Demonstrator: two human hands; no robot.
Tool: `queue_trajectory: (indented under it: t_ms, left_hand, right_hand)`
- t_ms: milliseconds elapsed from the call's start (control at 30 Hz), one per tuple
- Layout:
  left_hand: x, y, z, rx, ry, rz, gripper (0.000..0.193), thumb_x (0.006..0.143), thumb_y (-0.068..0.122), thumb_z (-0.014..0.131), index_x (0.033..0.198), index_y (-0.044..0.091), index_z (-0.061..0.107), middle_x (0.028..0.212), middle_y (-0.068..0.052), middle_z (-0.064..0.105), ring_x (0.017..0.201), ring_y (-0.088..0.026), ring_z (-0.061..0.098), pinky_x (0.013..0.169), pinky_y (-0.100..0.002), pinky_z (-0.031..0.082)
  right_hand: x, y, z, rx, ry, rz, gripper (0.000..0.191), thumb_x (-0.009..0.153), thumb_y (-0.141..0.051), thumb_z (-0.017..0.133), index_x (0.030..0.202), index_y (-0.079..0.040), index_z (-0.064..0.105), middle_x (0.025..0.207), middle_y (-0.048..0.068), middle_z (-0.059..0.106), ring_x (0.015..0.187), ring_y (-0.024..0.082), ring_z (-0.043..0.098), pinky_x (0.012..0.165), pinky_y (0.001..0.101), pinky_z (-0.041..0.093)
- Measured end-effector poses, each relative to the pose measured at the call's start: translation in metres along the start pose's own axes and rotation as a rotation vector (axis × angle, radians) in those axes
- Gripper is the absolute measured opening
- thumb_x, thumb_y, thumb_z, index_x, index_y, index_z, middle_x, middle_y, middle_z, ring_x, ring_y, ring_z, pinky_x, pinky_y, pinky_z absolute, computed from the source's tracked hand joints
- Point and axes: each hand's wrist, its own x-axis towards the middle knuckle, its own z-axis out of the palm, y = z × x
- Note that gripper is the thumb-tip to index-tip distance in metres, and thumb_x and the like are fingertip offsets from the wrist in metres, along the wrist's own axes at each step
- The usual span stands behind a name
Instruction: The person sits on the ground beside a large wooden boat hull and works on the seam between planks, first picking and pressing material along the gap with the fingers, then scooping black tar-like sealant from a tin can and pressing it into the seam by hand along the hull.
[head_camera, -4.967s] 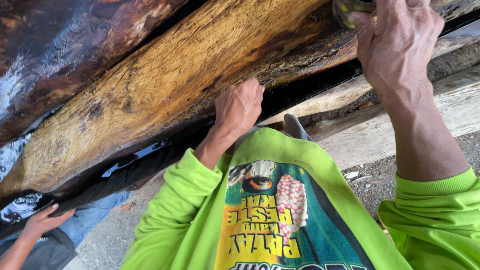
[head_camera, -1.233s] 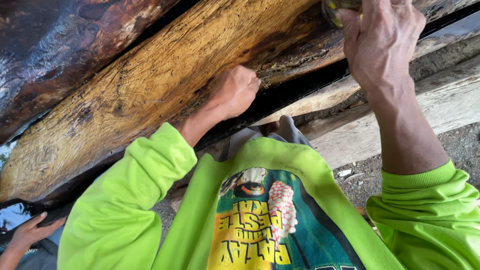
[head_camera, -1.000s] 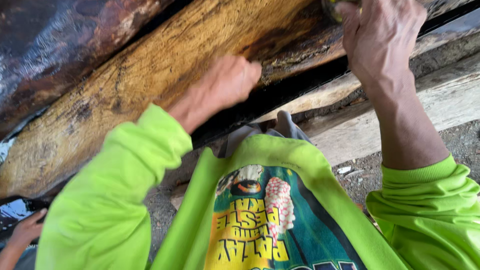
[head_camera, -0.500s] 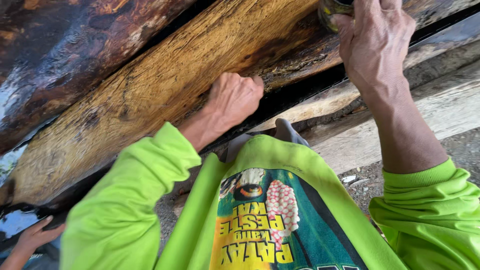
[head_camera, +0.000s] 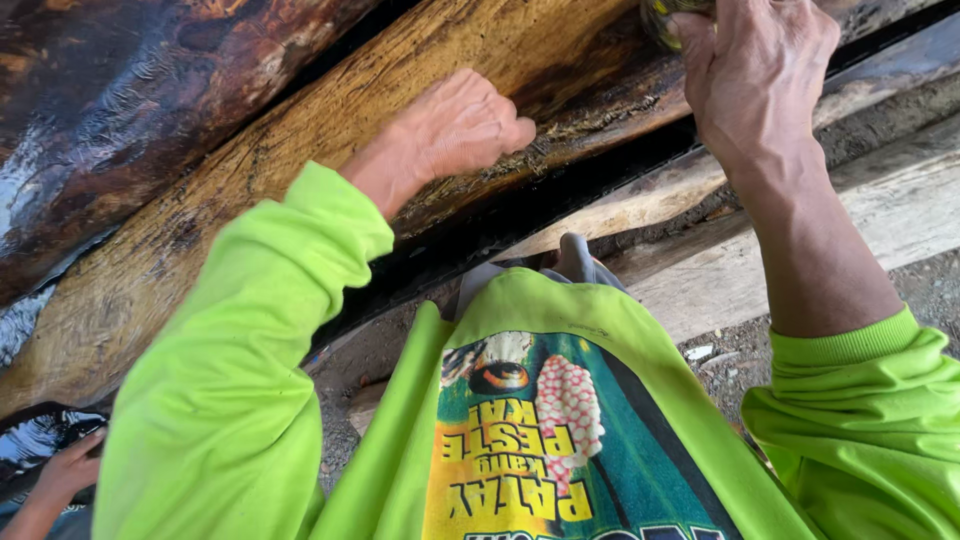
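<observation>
Landmark = the yellow-brown plank (head_camera: 300, 150), running diag. from lower left to upper right, rough grain w/ dark stains. Far lower left, below plank: another person's hand (head_camera: 62, 475) at frame edge. Above plank, upper left: dark wet-looking plank (head_camera: 130, 90), glossy, w/ a dark seam between the two. At plank's lower edge, mid-frame: left hand (head_camera: 455, 130), fingers curled into a loose fist, knuckles touching the wood by the fibrous seam (head_camera: 570, 125); can't tell if it pinches anything. Below plank: black gap, then pale boards (head_camera: 700, 270) and gravel ground (head_camera: 730, 365). Upper right, on plank: right hand (head_camera: 755, 70), fingers closed around a yellowish object (head_camera: 670, 12), mostly cut off by frame.
</observation>
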Motion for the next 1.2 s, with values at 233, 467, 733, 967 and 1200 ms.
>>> queue_trajectory:
  t_ms: [233, 467, 733, 967, 1200]
  left_hand:
    - [-0.045, 0.034, -0.015, -0.291, 0.238, -0.35, 0.021, 0.09, 0.009, 0.059, 0.069, 0.005, 0.059, 0.058, -0.017, 0.061, 0.045, -0.03, 0.059, 0.042, -0.045, 0.042]
    - [-0.039, 0.048, -0.003, -0.217, 0.241, -0.367, 0.017, 0.088, 0.009, 0.059, 0.072, 0.003, 0.061, 0.059, -0.018, 0.063, 0.048, -0.033, 0.063, 0.044, -0.047, 0.046]
    - [-0.016, 0.068, -0.002, -0.057, 0.085, -0.424, 0.012, 0.085, 0.007, 0.058, 0.079, 0.002, 0.067, 0.062, -0.021, 0.067, 0.053, -0.032, 0.068, 0.046, -0.046, 0.05]
    - [-0.043, 0.104, -0.011, -0.157, 0.155, -0.598, 0.013, 0.088, 0.009, 0.057, 0.083, 0.001, 0.066, 0.067, -0.02, 0.069, 0.057, -0.037, 0.069, 0.05, -0.05, 0.051]
    - [-0.038, 0.128, -0.001, -0.326, 0.306, -0.864, 0.017, 0.093, 0.015, 0.058, 0.083, 0.002, 0.066, 0.07, -0.02, 0.071, 0.062, -0.041, 0.071, 0.056, -0.056, 0.053]
  right_hand:
    - [-0.004, 0.0, -0.002, 0.071, 0.061, -0.039, 0.03, 0.101, -0.002, 0.072, 0.127, -0.001, 0.058, 0.1, 0.014, 0.06, 0.089, 0.031, 0.061, 0.075, 0.0448, 0.049]
    - [-0.006, 0.003, 0.001, -0.021, 0.109, -0.122, 0.029, 0.101, 0.0, 0.068, 0.129, -0.001, 0.057, 0.109, 0.013, 0.061, 0.095, 0.03, 0.062, 0.077, 0.0417, 0.048]
    - [-0.008, 0.002, -0.002, 0.052, 0.04, 0.005, 0.031, 0.102, -0.006, 0.072, 0.129, -0.003, 0.057, 0.109, 0.015, 0.064, 0.099, 0.032, 0.066, 0.079, 0.0467, 0.055]
    - [-0.01, 0.004, -0.005, 0.082, 0.061, 0.018, 0.035, 0.106, -0.007, 0.074, 0.134, 0.001, 0.054, 0.117, 0.019, 0.061, 0.099, 0.036, 0.067, 0.074, 0.045, 0.058]
    - [-0.026, 0.01, -0.009, 0.128, -0.058, 0.099, 0.024, 0.111, -0.015, 0.074, 0.12, -0.002, 0.055, 0.116, 0.019, 0.051, 0.095, 0.034, 0.064, 0.077, 0.0471, 0.056]
